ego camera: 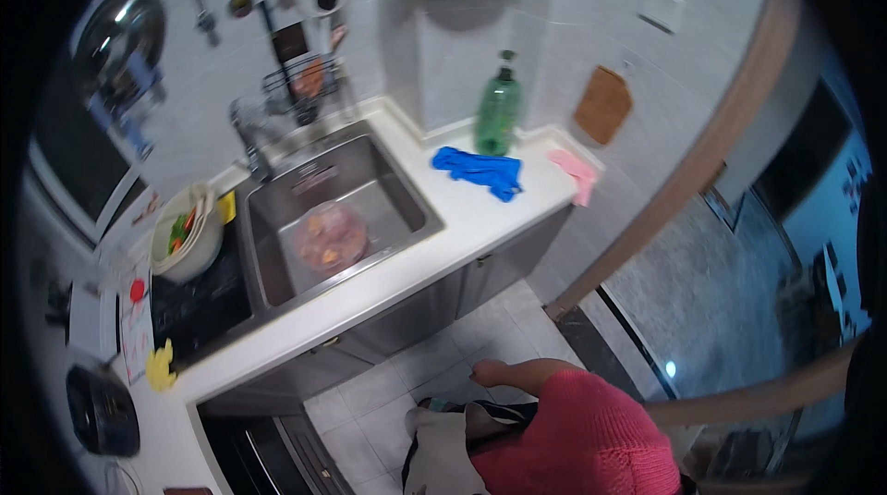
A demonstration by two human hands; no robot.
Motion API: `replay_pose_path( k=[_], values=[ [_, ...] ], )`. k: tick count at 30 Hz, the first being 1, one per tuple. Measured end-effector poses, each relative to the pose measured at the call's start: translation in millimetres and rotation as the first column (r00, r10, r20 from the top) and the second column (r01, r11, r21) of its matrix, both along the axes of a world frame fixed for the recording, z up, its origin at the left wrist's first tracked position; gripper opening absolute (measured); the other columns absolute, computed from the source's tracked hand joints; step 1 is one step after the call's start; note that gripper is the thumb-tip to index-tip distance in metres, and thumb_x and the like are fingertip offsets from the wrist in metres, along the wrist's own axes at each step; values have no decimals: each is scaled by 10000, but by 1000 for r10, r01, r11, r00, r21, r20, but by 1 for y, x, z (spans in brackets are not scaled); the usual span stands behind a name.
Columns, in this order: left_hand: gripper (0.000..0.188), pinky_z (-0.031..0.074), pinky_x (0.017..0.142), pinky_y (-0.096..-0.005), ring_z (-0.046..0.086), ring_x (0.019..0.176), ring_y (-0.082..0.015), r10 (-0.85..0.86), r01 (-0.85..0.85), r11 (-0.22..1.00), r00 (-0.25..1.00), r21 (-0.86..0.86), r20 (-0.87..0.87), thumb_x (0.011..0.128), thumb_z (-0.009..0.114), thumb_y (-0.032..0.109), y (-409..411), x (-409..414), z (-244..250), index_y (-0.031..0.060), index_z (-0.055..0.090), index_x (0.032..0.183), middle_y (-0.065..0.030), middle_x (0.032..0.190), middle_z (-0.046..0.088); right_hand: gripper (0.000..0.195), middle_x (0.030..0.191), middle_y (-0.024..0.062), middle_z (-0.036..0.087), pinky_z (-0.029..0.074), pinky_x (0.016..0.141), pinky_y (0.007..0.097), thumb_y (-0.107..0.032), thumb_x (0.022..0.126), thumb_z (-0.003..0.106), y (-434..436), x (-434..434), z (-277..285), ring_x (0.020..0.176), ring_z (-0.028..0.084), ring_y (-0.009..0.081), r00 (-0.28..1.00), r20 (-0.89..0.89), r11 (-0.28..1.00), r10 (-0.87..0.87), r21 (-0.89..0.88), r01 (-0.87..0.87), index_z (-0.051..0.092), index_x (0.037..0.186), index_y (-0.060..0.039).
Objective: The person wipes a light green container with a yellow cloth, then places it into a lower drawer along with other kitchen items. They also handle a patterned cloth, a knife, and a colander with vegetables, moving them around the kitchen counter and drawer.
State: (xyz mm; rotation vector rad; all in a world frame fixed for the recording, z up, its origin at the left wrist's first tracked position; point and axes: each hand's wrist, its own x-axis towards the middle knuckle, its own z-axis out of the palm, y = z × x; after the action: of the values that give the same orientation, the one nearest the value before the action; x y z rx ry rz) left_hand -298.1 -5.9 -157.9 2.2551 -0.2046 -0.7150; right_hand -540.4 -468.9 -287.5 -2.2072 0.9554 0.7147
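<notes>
My right hand (489,374) hangs over the tiled floor beside my grey apron, below a red knitted sleeve. It looks rounded, with nothing seen in it, but the fingers are not clear. My left hand is out of view. Before me, a clear round bowl of pinkish pieces, perhaps raw meat (332,237), stands in the steel sink (398,200) under the faucet (255,148). Right of the sink, a blue cloth or glove (479,170) lies crumpled on the white counter, in front of a green pump bottle (497,114). A pink cloth (576,172) hangs partly over the counter's end.
Left of the sink, nested pale basins (186,263) hold green and orange vegetables. A yellow cloth or glove (161,365) lies at the counter edge, near a dark appliance (102,412). Utensils and a wire rack (301,82) hang on the wall. A wooden door frame (665,197) stands at right.
</notes>
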Motion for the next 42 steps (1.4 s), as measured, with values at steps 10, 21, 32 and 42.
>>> replay_pose_path(
  k=[10,21,32,42],
  values=[
    [435,455,727,-289,528,853,-186,-204,196,964,979,-181,-23,831,601,97,-52,54,30,1,428,1218,-112,1010,563,478,928,190,622,434,769,430,-443,848,441,26,-93,53,859,574,358,968,236,987,-87,149,52,630,925,-11],
    [467,439,833,-314,548,952,-209,-249,255,962,966,-98,75,809,624,192,-78,17,78,4,466,1206,-137,1041,572,445,991,174,619,420,814,402,-399,874,405,56,-93,57,909,574,276,924,337,916,-183,399,36,602,1012,-24],
    [461,480,733,-337,591,841,-225,204,-217,976,929,8,309,776,640,255,122,-93,68,14,501,1144,-125,937,593,306,933,165,615,437,778,381,-266,831,505,48,-14,67,893,569,286,943,333,934,20,329,-137,620,952,-9],
    [467,483,701,-323,597,808,-198,746,-754,656,637,-46,197,788,645,262,169,-305,19,13,496,1154,-122,944,593,258,908,97,635,464,729,309,-189,811,590,35,76,44,856,582,179,906,288,771,309,482,-416,627,960,18]
  ],
)
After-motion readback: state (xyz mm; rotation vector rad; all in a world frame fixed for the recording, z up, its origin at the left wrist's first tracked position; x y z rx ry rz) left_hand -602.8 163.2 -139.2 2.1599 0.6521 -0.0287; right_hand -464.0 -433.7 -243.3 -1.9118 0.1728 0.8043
